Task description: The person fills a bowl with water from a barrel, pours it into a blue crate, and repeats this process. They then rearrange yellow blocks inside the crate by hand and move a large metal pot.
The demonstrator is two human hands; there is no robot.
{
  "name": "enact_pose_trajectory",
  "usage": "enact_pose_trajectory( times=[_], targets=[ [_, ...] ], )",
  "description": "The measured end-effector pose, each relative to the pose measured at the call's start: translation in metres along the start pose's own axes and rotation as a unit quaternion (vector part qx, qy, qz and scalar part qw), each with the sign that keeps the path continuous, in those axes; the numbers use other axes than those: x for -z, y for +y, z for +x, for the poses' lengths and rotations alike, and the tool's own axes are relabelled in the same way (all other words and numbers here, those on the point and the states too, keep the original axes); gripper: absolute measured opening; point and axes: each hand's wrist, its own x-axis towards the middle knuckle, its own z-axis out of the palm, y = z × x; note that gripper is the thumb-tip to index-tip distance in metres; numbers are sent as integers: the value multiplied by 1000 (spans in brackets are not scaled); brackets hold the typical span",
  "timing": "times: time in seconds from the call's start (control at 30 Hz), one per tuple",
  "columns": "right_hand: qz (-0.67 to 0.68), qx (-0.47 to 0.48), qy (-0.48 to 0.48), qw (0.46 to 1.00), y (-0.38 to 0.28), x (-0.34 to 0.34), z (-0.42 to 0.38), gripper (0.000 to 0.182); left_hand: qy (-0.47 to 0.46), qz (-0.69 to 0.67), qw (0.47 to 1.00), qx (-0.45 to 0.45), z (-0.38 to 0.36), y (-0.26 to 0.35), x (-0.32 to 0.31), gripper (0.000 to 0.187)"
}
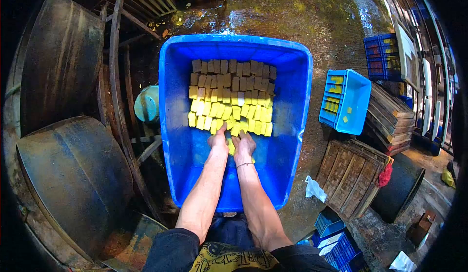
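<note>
A large blue tub (308,101) stands in front of me, with rows of yellow blocks (226,112) that look like tofu inside it. The far rows lie in shade and look brownish. Both my hands reach to the near edge of the rows. My left hand (218,138) has its fingers curled against the yellow blocks there. Close beside it, my right hand (244,145) also closes on yellow blocks, with a thin band around its wrist. Between the palms a yellow block (231,147) shows in part. The fingertips are partly hidden among the blocks.
Right of the tub stands a light-blue crate (360,99) with yellow pieces in it. Stacked wooden trays (348,177) and blue crates (341,250) lie farther right. At left are a wooden frame (117,77), a large dark drum (78,169) and a turquoise bucket (147,103). The floor (273,11) looks wet.
</note>
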Motion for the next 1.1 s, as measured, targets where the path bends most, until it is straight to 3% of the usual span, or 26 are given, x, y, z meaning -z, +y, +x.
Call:
enact_pose_trajectory(
  times=[0.13, 0.2, 0.23, 0.27, 0.37, 0.4, 0.57, 0.7, 0.77, 0.9, 0.97, 1.0, 1.03, 1.1],
  targets=[
    [-1, -29, 12, 1000, -4, -6, 4, 25, -45, -72, 994, -71, -1, -1, -3, 45],
    [-10, -33, 12, 999, -5, -5, 4, 25, -93, -46, 994, -13, 3, 3, -6, 77],
    [-20, -36, 10, 999, -6, -6, 4, 26, -95, -46, 994, -13, 8, 2, -13, 77],
    [-16, -24, 25, 999, -5, -7, 8, 32, -39, -34, 998, -42, 10, 1, -23, 68],
    [-67, 61, 73, 993, -2, -15, 15, 32, 57, 2, 996, -72, 16, -7, -39, 79],
    [-128, 26, 63, 989, -11, -12, 15, 32, 39, 16, 997, -57, 26, -8, -42, 85],
    [-158, 29, 119, 980, -15, -18, 9, 32, 74, 93, 989, -92, -10, 4, -38, 59],
    [-224, 58, 167, 959, -15, -25, 6, 34, 29, 17, 995, -89, -30, 11, -28, 50],
    [-251, 69, 164, 951, -15, -25, 10, 36, 79, 54, 995, -37, -52, 22, -30, 59],
    [-192, 81, 131, 969, -11, -21, 25, 40, 96, 78, 991, -49, -39, 15, -41, 68],
    [-180, 110, 111, 971, -6, -15, 25, 39, 211, 141, 965, -67, -6, 0, -48, 83],
    [-83, 91, 55, 991, -5, -12, 19, 35, 194, 184, 963, -47, -9, 2, -47, 94],
    [14, 71, -3, 997, -5, -10, 13, 33, 195, 181, 963, -46, -12, 4, -44, 94],
    [42, 86, -10, 995, -5, -5, 6, 23, 16, 43, 998, 45, -11, 5, -34, 94]
  ],
)
